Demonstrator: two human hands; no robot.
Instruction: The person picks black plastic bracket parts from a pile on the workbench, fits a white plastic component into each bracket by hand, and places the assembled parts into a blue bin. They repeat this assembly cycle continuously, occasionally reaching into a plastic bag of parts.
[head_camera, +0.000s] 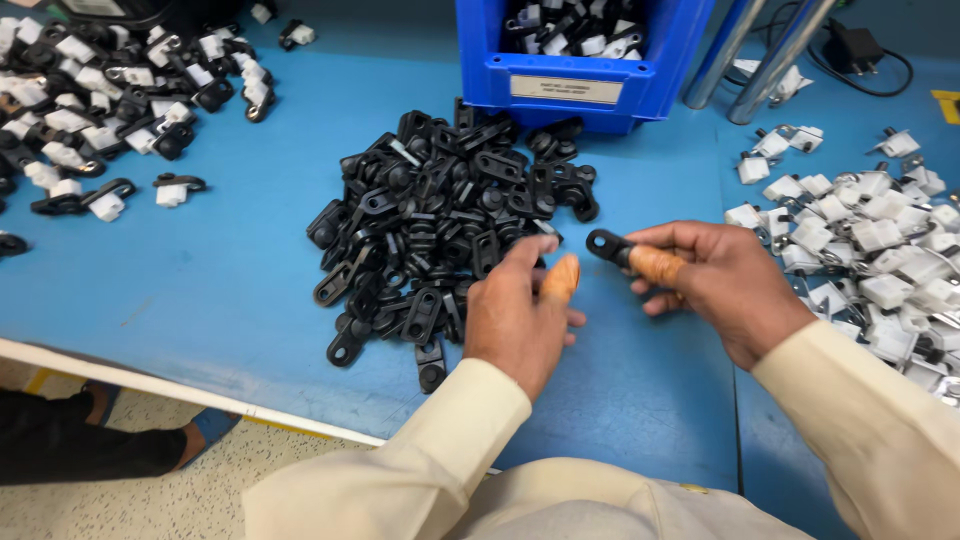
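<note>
right hand (722, 285): mid-right of frame; fingers pinch black clip (608, 244)
left hand (520, 315): centre; fingers loosely open, empty, beside black clip pile (440, 215)

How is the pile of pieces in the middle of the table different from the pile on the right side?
The middle pile is all black pieces; the right pile is mostly white blocks with shiny metal bits. The middle pile is heaped up tight, while the right pile spreads out looser and runs past the picture's edge. The left hand hovers by the middle pile; the right hand, pinching one black piece, is nearer the right pile. Both lie on the blue table.
</note>
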